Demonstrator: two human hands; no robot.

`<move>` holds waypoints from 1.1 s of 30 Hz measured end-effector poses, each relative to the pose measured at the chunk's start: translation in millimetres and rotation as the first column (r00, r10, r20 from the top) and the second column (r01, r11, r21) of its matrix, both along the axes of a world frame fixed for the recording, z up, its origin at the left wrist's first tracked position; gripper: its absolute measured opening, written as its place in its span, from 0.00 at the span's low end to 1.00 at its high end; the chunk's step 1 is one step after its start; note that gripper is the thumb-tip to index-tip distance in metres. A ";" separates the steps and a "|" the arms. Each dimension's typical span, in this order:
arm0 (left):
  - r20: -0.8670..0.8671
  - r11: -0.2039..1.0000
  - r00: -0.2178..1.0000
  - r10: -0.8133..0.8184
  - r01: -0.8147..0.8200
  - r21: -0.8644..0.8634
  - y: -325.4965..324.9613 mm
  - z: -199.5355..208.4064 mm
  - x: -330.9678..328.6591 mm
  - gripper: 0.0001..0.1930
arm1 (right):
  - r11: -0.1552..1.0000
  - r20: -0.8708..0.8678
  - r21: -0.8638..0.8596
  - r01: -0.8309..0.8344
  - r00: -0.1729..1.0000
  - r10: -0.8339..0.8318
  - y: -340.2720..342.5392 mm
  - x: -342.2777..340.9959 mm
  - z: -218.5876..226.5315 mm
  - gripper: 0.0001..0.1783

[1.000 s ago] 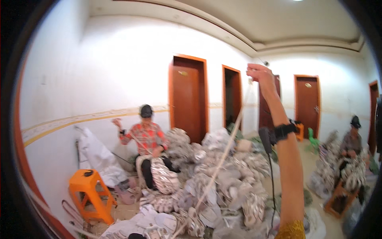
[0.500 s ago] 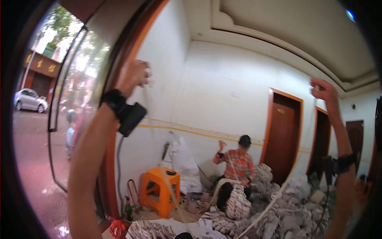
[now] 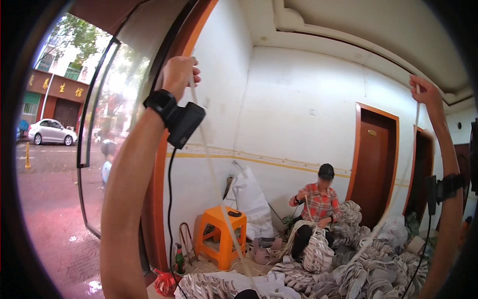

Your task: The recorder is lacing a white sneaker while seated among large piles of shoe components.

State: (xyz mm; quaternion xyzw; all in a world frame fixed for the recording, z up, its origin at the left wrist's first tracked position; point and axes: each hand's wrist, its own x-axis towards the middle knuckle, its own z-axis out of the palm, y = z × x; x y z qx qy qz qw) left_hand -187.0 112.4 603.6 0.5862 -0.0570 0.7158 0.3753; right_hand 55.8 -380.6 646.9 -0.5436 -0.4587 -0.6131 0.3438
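both hands raised, well apart. my left hand (image 3: pixel 183 74), high in front of the doorway frame (image 3: pixel 158 209), closed on a pale strip (image 3: pixel 212 169) that slants down past the orange stool (image 3: pixel 212 216) to the lower edge of view. my right hand (image 3: pixel 426 92), up at far right, fingers pinched on a pale length (image 3: pixel 367 243) running down to a heap of pale looped pieces (image 3: pixel 366 275); cannot tell whether both are one strip. black device (image 3: pixel 186 125) strapped at my left wrist, cable hanging. a co-worker in red plaid (image 3: pixel 312 200) sits beside the heap. white sack (image 3: pixel 251 204) behind the stool; green bottle (image 3: pixel 179 260) near it.
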 end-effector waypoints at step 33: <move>-0.796 0.787 -0.004 -0.605 0.151 -0.598 -137.8 -621.3 143.2 0.07 | 0.718 -0.876 0.256 -0.648 -0.470 -0.112 192.0 11.1 -670.6 0.15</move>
